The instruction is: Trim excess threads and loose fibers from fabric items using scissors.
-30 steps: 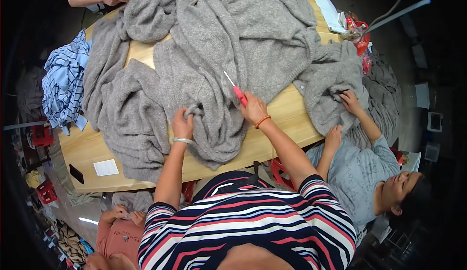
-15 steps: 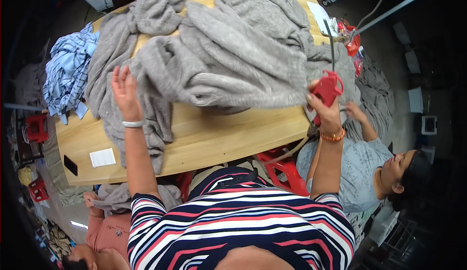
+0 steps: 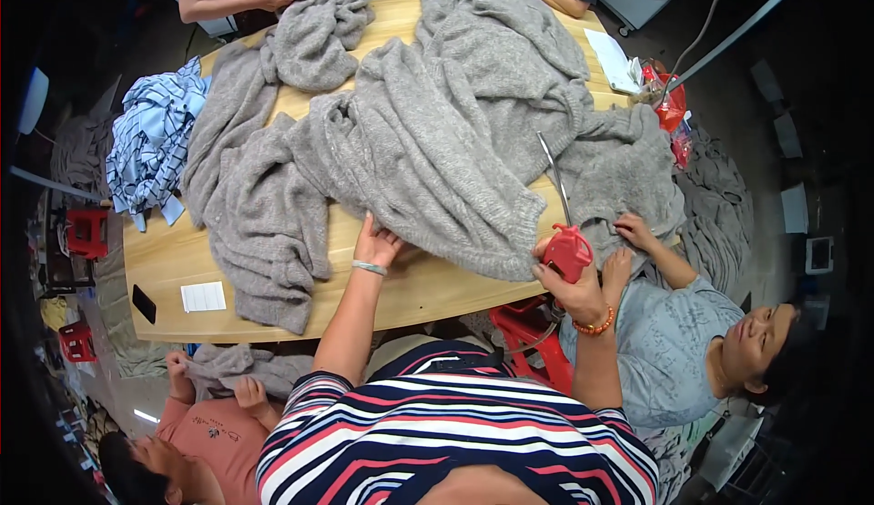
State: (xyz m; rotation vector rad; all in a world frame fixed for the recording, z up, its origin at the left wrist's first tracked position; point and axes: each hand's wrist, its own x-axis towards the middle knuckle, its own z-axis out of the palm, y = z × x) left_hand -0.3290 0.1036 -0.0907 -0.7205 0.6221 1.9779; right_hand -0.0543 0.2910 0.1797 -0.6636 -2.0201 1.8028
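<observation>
A grey knitted sweater point(image 3: 437, 159) lies bunched across the wooden table in front of me. My left hand point(image 3: 378, 247) is at its near edge, palm up and fingers apart; some fingertips are hidden by the knit. In my right hand point(image 3: 579, 294) is a red air blow gun point(image 3: 568, 252) with a long, thin metal nozzle that points away over the cloth. The fingers of that hand also touch the sweater's ribbed near-right edge; whether they pinch it I cannot tell.
More grey knits point(image 3: 259, 223) cover the wooden table point(image 3: 410, 291). Blue checked cloth point(image 3: 155, 141), a phone point(image 3: 144, 305) and white papers point(image 3: 203, 297) lie around it. Co-workers handle grey cloth at the far side, lower left and right. Red stools point(image 3: 533, 341) stand under the near edge.
My left hand has moved right and nearer, to the sweater's near edge. My right hand has come nearer and slightly left with the blow gun. The sweater's ribbed edge has come down toward me.
</observation>
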